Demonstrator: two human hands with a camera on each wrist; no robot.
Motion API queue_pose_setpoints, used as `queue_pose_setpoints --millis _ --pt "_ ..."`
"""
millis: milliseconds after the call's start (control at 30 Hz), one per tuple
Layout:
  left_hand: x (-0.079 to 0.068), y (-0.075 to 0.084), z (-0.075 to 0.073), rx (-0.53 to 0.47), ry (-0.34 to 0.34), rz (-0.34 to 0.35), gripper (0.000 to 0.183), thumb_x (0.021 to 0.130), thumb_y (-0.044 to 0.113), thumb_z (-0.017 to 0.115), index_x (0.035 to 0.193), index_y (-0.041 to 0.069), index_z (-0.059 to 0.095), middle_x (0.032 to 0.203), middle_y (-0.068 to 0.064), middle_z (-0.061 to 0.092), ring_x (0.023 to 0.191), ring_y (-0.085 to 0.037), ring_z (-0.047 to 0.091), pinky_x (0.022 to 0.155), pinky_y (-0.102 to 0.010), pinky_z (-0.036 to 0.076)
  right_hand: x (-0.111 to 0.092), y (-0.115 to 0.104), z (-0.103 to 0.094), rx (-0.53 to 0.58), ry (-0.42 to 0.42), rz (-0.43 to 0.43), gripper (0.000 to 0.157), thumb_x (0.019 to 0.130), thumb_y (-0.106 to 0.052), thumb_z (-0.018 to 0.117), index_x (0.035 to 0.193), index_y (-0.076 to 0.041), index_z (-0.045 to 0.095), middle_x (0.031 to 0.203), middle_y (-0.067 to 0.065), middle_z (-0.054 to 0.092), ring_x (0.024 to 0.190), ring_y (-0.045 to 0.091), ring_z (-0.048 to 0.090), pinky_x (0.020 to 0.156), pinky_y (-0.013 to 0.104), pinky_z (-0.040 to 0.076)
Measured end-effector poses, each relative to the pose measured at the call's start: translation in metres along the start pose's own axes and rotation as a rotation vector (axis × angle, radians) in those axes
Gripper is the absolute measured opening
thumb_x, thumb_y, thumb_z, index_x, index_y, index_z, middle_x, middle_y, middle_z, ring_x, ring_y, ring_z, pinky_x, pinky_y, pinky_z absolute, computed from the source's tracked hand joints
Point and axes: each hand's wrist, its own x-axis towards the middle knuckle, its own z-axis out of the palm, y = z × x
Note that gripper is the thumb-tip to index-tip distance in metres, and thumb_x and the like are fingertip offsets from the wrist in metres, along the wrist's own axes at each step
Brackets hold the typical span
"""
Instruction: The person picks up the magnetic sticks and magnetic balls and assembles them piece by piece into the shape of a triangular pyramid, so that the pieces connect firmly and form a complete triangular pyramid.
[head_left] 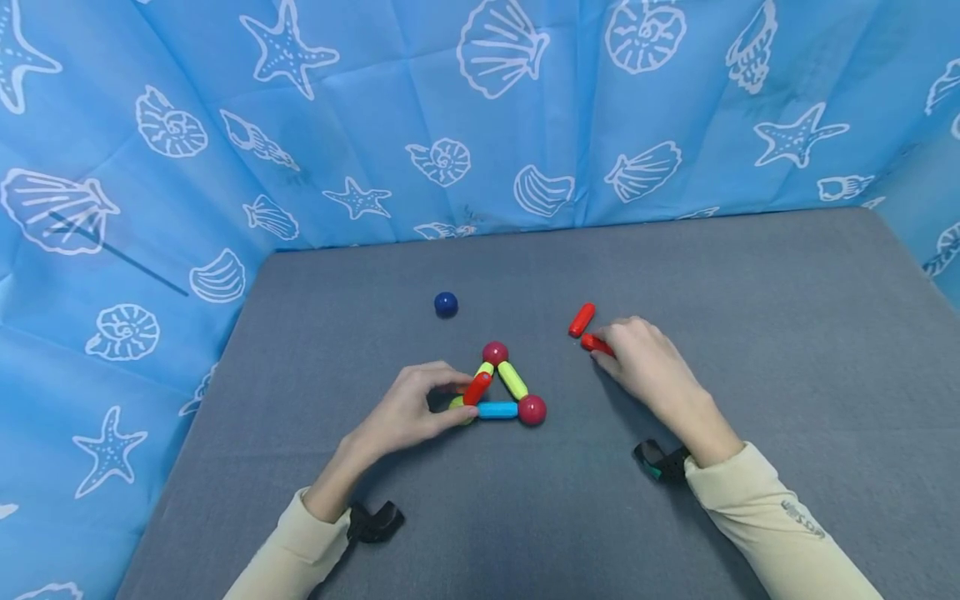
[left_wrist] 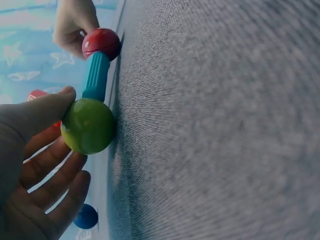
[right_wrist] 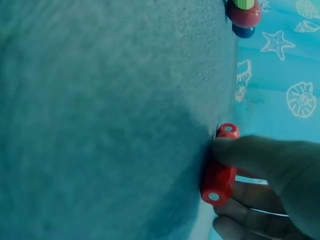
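A flat triangle of magnetic rods and balls lies on the grey table. Its corners are a green ball and two dark red balls; a light blue rod forms the near side and yellow-green rods the others. My left hand pinches a red rod that slants up over the green ball. To the right, my right hand pinches another red rod low at the table, thumb across it. Just beyond those fingertips lies a third red rod.
A dark blue ball sits behind the triangle, toward the left. Grey cloth covers the table. Along the back and left hangs a blue curtain with white shell prints. Each wrist carries a black strap mount.
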Motion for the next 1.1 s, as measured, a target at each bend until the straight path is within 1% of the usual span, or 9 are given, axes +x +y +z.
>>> queue_pose_setpoints --millis 67,133,233,300,367,433,500,767,1100 --pt "0.000 0.000 0.001 0.008 0.015 -0.002 0.030 0.086 0.021 0.083 0.114 0.012 0.076 0.099 0.003 0.073 0.090 -0.009 0.067 0.085 -0.028 0.058 0.000 -0.004 -0.001 0.035 -0.022 0.000 0.009 0.089 -0.002 0.074 0.095 0.004 0.075 0.063 0.003 0.047 0.061 0.015 0.040 0.053 0.027 0.031" --pt "0.000 0.000 0.001 0.010 0.021 0.001 0.029 0.086 0.020 0.084 0.112 0.012 0.077 0.096 0.003 0.073 0.087 -0.008 0.065 0.084 -0.027 0.057 0.000 -0.008 -0.001 0.116 -0.031 -0.004 0.013 0.088 -0.002 0.073 0.099 0.004 0.075 0.064 0.002 0.053 0.059 0.011 0.043 0.051 0.023 0.031" --pt "0.001 0.000 0.001 0.010 0.026 0.008 0.029 0.086 0.020 0.084 0.113 0.011 0.077 0.095 0.003 0.073 0.086 -0.007 0.065 0.083 -0.027 0.058 -0.001 -0.017 -0.001 0.257 -0.035 -0.030 0.020 0.086 -0.004 0.073 0.105 0.003 0.076 0.075 0.005 0.070 0.064 0.009 0.058 0.056 0.021 0.046" --pt "0.001 0.001 0.002 0.012 0.032 0.016 0.029 0.086 0.019 0.083 0.113 0.010 0.077 0.095 0.002 0.074 0.086 -0.007 0.065 0.082 -0.027 0.058 -0.002 -0.025 0.000 0.343 -0.035 -0.075 0.026 0.085 -0.006 0.075 0.110 0.002 0.076 0.088 0.008 0.077 0.074 0.011 0.068 0.067 0.025 0.057" --pt "0.001 0.001 0.001 0.013 0.035 0.015 0.029 0.086 0.019 0.083 0.113 0.010 0.077 0.095 0.002 0.074 0.085 -0.007 0.066 0.082 -0.027 0.058 -0.003 -0.034 0.001 0.407 -0.043 -0.123 0.026 0.086 -0.007 0.077 0.111 -0.001 0.076 0.093 0.007 0.078 0.080 0.012 0.071 0.074 0.030 0.061" --pt "0.002 0.001 0.001 0.012 0.034 0.015 0.030 0.086 0.019 0.083 0.113 0.010 0.077 0.096 0.001 0.074 0.085 -0.007 0.066 0.082 -0.027 0.058 -0.004 -0.042 0.002 0.459 -0.056 -0.162 0.026 0.086 -0.008 0.078 0.112 -0.002 0.076 0.095 0.006 0.078 0.082 0.012 0.072 0.077 0.034 0.062" --pt "0.002 0.002 0.001 0.011 0.032 0.010 0.029 0.087 0.020 0.083 0.114 0.010 0.077 0.096 0.001 0.075 0.086 -0.008 0.066 0.082 -0.027 0.058 -0.004 -0.048 0.004 0.496 -0.071 -0.186 0.026 0.087 -0.008 0.078 0.112 -0.002 0.076 0.096 0.005 0.078 0.082 0.010 0.072 0.078 0.035 0.062" --pt "0.002 0.002 0.002 0.011 0.048 0.019 0.029 0.086 0.020 0.083 0.113 0.009 0.077 0.097 0.000 0.075 0.086 -0.007 0.067 0.082 -0.028 0.059 -0.005 -0.061 0.010 0.557 -0.116 -0.195 0.025 0.088 -0.010 0.078 0.111 -0.002 0.074 0.098 0.008 0.078 0.084 0.012 0.073 0.079 0.032 0.063" --pt "0.001 0.001 0.002 0.006 0.053 0.022 0.030 0.086 0.019 0.083 0.113 0.009 0.077 0.098 0.000 0.075 0.086 -0.007 0.067 0.082 -0.028 0.059 -0.004 -0.063 0.018 0.536 -0.121 -0.171 0.024 0.087 -0.010 0.079 0.109 -0.002 0.074 0.096 0.008 0.078 0.083 0.012 0.073 0.079 0.031 0.063"
